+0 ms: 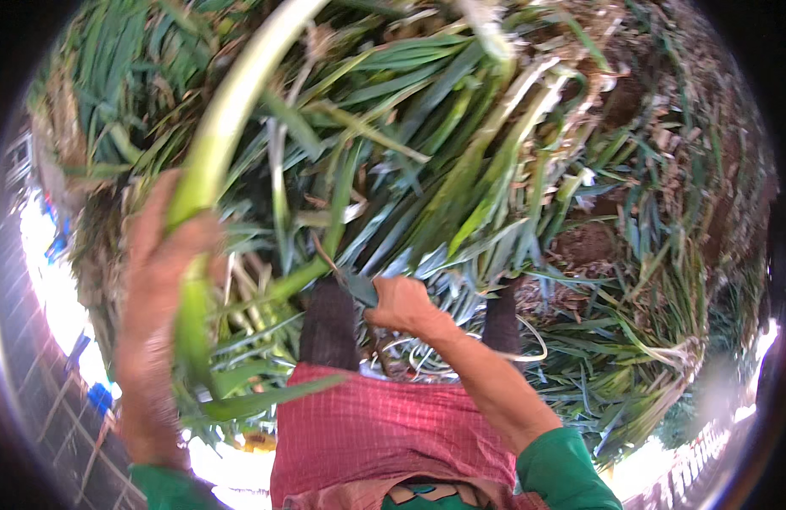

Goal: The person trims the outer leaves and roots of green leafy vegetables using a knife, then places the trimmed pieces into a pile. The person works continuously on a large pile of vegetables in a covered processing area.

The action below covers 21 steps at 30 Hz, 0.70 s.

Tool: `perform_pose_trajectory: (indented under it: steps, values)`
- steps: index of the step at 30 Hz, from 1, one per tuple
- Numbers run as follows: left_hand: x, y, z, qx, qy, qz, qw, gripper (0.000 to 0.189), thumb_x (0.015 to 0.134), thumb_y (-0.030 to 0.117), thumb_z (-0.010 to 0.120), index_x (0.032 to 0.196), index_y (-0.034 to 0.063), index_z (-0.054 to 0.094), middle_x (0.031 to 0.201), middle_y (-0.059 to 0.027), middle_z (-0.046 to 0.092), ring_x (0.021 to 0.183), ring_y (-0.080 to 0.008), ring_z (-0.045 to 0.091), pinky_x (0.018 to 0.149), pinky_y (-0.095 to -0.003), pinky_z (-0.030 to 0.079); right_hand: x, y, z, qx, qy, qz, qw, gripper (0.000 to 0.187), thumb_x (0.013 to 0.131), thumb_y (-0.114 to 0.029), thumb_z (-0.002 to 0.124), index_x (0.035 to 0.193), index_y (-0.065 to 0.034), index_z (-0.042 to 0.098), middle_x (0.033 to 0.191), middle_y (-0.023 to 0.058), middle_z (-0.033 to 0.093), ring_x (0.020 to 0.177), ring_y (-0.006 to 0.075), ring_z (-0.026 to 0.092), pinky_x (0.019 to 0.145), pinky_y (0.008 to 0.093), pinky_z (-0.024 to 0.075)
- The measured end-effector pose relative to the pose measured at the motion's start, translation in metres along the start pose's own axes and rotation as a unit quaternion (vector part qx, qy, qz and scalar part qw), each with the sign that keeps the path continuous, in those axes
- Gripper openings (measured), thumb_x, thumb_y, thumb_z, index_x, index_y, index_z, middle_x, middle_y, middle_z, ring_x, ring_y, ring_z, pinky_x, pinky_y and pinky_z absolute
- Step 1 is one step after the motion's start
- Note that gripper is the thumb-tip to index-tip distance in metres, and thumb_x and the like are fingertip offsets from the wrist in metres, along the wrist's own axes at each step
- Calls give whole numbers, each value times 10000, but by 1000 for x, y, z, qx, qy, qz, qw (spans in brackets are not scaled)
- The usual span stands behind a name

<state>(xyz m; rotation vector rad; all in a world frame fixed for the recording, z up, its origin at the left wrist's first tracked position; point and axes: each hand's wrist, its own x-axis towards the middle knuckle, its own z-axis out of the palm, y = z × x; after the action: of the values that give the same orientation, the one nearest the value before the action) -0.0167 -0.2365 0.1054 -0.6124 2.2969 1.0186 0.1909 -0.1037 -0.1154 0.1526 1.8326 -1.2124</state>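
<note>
My left hand (170, 248), slightly blurred, is wrapped around a leek (224, 127). Its thick pale shaft rises past the top of the picture, while the green leaves hang below my palm. In front of my lap, my right hand (402, 306) is closed on what looks like a curved knife (360, 287). The grey blade narrows to a thin hooked tip pointing away from me; most of the handle is hidden by my fist. Beyond that fist lies a heap of leeks (469, 172), green leaves towards me and pale root ends to the upper right.
Another leek pile (112, 70) stands at the upper left, and a bunch (660, 370) lies at the right. Loose leaves and brown soil (584, 242) cover the ground. A pale loop of cord or strip (536, 338) lies by my legs, below a red checked cloth (393, 414) over my lap.
</note>
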Motion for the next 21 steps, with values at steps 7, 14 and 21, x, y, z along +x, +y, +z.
perform_pose_trajectory:
  steps: [7, 14, 21]
  values:
    - [107, -99, -10, 508, -8, 234, 829, 574, 933, 46, 649, 1469, 72, 447, 1260, -149, 612, 1071, -276, 650, 909, -398, 530, -75, 80, 6, 86, 26, 77, 993, 410, 742, -340, 695, 1018, -44, 632, 899, 251, 695, 887, 454, 668, 813, 521, 529]
    - [134, -94, 277, 111, -160, 431, 881, 226, 921, 68, 615, 1133, 24, 680, 1065, -187, 701, 1008, -388, 669, 890, -414, 533, -127, 104, -38, 206, 167, 128, 956, 442, 756, -319, 753, 1059, -32, 609, 808, 233, 670, 786, 443, 659, 722, 477, 522]
    - [154, -84, 440, 354, 1, 290, 889, 440, 818, 221, 754, 1186, 78, 559, 1156, -160, 582, 1109, -380, 559, 914, -511, 487, -165, 141, -67, 344, 217, 119, 906, 436, 749, -203, 762, 1097, 15, 615, 815, 213, 674, 762, 354, 677, 746, 411, 527]
